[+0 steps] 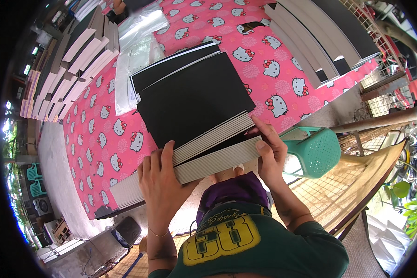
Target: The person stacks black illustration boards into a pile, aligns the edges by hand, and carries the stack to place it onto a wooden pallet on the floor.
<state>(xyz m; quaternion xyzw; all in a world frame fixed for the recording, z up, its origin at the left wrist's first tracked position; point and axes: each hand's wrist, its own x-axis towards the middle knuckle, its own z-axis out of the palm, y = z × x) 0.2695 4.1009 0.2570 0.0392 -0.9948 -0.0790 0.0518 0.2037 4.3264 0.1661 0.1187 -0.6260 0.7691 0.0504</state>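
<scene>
In front of me at the table's near edge is a stack of black boards [194, 97] with pale grey edges. A dark wedge-shaped gap, wider toward the right, splits an upper bundle from a lower one [213, 163]. My left hand [160, 187] grips the stack's near left corner, its fingers over the top and its thumb along the front edges. At the right end my right hand [271, 153] has its fingers at the gap and upper bundle, with the thumb on the lower bundle. Further black sheets [171, 65] with white edges lie behind.
A pink patterned cloth [136, 141] covers the table. Tall board stacks stand at the left [74, 69] and far right [310, 41]. Clear plastic sheeting [141, 53] lies at the back left. A green plastic stool [315, 150] stands right of the table, beside a tan mesh screen [356, 180].
</scene>
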